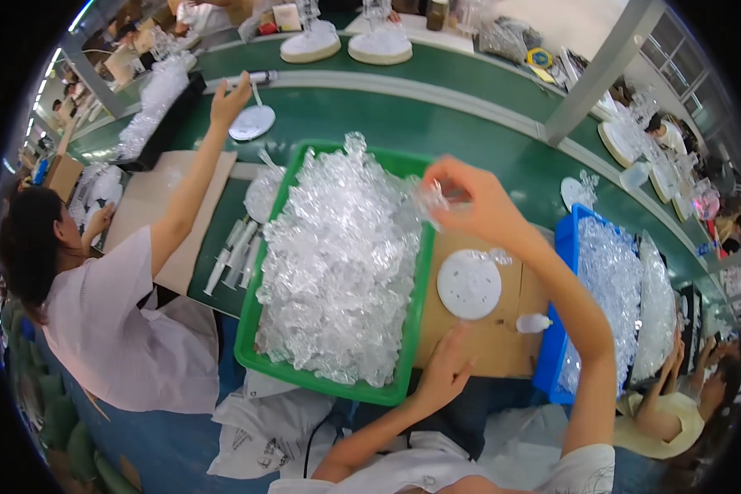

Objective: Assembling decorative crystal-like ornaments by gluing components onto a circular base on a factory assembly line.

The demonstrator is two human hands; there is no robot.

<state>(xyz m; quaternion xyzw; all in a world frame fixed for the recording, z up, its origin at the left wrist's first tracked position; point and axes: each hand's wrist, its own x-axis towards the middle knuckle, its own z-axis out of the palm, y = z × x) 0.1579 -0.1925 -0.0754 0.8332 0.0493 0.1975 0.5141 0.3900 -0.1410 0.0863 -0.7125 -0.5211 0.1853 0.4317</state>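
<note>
My right hand [479, 202] is raised over the right rim of a green crate [337, 384]. Its thumb and fingers pinch a small clear plastic piece [431, 198], partly covered by the fingers. Shiny clear plastic pieces [342, 263] fill the crate in a heap. My left hand [446, 369] rests at the near edge of a brown cardboard sheet [510, 350], fingers loosely stretched and holding nothing visible. Just beyond it lies a round white disc [469, 284] with small holes. A clear piece [500, 257] is at its upper right edge.
A small white squeeze bottle [533, 323] lies on the cardboard beside a blue crate [561, 329] of clear pieces. Large syringes [237, 251] lie left of the green crate. A co-worker [128, 305] reaches across on the left. A grey post [601, 70] stands far right.
</note>
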